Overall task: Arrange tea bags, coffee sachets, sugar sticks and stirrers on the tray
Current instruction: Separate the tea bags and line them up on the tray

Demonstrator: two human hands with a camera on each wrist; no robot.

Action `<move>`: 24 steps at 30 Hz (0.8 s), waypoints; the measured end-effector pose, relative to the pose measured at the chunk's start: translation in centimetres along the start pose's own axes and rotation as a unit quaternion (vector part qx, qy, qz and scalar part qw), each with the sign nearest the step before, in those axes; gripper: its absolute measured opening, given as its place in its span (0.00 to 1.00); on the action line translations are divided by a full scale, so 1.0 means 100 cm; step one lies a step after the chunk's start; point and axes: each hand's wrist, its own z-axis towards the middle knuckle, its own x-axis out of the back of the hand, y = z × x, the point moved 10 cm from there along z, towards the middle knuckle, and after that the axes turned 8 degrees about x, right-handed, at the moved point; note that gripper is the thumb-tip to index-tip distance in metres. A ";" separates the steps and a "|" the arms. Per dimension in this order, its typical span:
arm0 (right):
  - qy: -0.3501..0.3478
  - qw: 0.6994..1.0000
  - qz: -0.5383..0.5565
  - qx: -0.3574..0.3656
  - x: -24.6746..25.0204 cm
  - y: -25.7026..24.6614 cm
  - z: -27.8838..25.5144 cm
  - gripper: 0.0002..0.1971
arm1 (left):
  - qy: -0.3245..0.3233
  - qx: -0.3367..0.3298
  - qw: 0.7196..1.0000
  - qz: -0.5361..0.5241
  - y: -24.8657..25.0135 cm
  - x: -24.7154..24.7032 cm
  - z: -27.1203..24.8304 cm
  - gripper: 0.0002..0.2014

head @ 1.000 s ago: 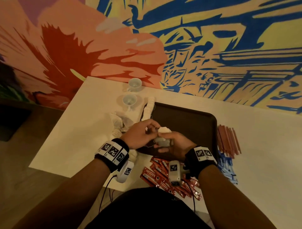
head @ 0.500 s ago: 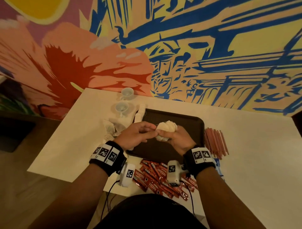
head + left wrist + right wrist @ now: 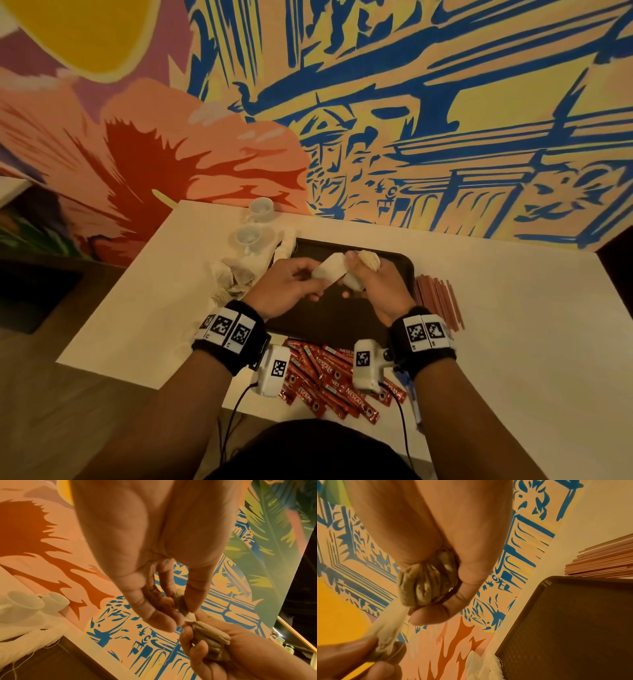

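Pinching one soft papery tea bag (image 3: 329, 270), left hand (image 3: 286, 287); right hand (image 3: 375, 286) apparently clutching a crumpled bundle (image 3: 369, 260).

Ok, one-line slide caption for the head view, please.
Over the dark tray, the left hand pulls one tea bag from the bunch of tea bags the right hand grips.

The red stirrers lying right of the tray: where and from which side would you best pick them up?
Probably across the middle of the bundle of stirrers, coming from above. They are thin straight sticks lying flat and side by side on the white table, beside the tray, so a grip spanning their width midway should keep them balanced and together. The open table to their right leaves room for fingers.
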 end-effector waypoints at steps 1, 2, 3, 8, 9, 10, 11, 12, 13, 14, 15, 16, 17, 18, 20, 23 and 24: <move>-0.001 1.000 -0.004 0.003 0.001 0.000 -0.001 0.10 | 0.005 0.001 1.000 0.002 -0.002 0.000 -0.002 0.07; -0.001 1.000 -0.008 0.004 0.002 0.000 -0.001 0.10 | 0.010 0.003 1.000 0.006 -0.004 0.001 -0.004 0.07; -0.002 1.000 -0.011 0.004 0.003 0.000 -0.002 0.10 | 0.015 0.007 1.000 0.008 -0.006 0.002 -0.006 0.08; -0.001 1.000 -0.013 0.017 0.007 -0.003 -0.002 0.08 | 0.026 0.018 0.999 -0.019 -0.018 0.006 -0.018 0.08; 0.007 1.000 -0.015 0.020 0.011 -0.003 -0.001 0.08 | 0.031 0.022 0.999 -0.023 -0.022 0.008 -0.020 0.08; 0.016 1.000 -0.014 0.023 0.015 -0.003 -0.001 0.08 | 0.037 0.026 0.999 -0.026 -0.026 0.012 -0.022 0.08; 0.023 0.999 -0.012 0.025 0.019 -0.002 0.000 0.08 | 0.043 0.030 0.998 -0.029 -0.029 0.016 -0.024 0.08; 0.029 0.999 -0.009 0.026 0.023 -0.002 0.000 0.08 | 0.048 0.034 0.998 -0.035 -0.033 0.020 -0.025 0.08; 0.036 0.999 -0.006 0.025 0.027 -0.001 0.001 0.08 | 0.053 0.037 0.997 -0.043 -0.036 0.025 -0.026 0.08; 0.044 0.999 -0.002 0.025 0.030 -0.001 0.002 0.08 | 0.060 0.040 0.996 -0.049 -0.040 0.030 -0.027 0.08; 0.054 0.998 0.002 0.026 0.034 -0.002 0.003 0.08 | 0.068 0.042 0.995 -0.053 -0.042 0.036 -0.029 0.08; 0.065 0.997 0.006 0.031 0.037 -0.002 0.003 0.08 | 0.078 0.042 0.995 -0.053 -0.045 0.042 -0.030 0.08; 0.076 0.996 0.008 0.038 0.041 -0.003 0.005 0.08 | 0.087 0.040 0.994 -0.055 -0.048 0.049 -0.031 0.09; 0.085 0.995 0.005 0.044 0.045 -0.005 0.006 0.10 | 0.097 0.038 0.993 -0.056 -0.050 0.055 -0.031 0.11; 0.095 0.994 -0.013 0.048 0.050 -0.005 0.008 0.12 | 0.119 0.032 0.990 -0.061 -0.051 0.069 -0.032 0.14; 0.073 0.994 -0.059 0.050 0.040 -0.005 0.011 0.12 | 0.143 0.020 0.988 -0.058 -0.046 0.087 -0.032 0.13; 0.052 0.994 -0.077 0.050 0.031 -0.005 0.012 0.11 | 0.143 0.014 0.988 -0.052 -0.043 0.090 -0.030 0.12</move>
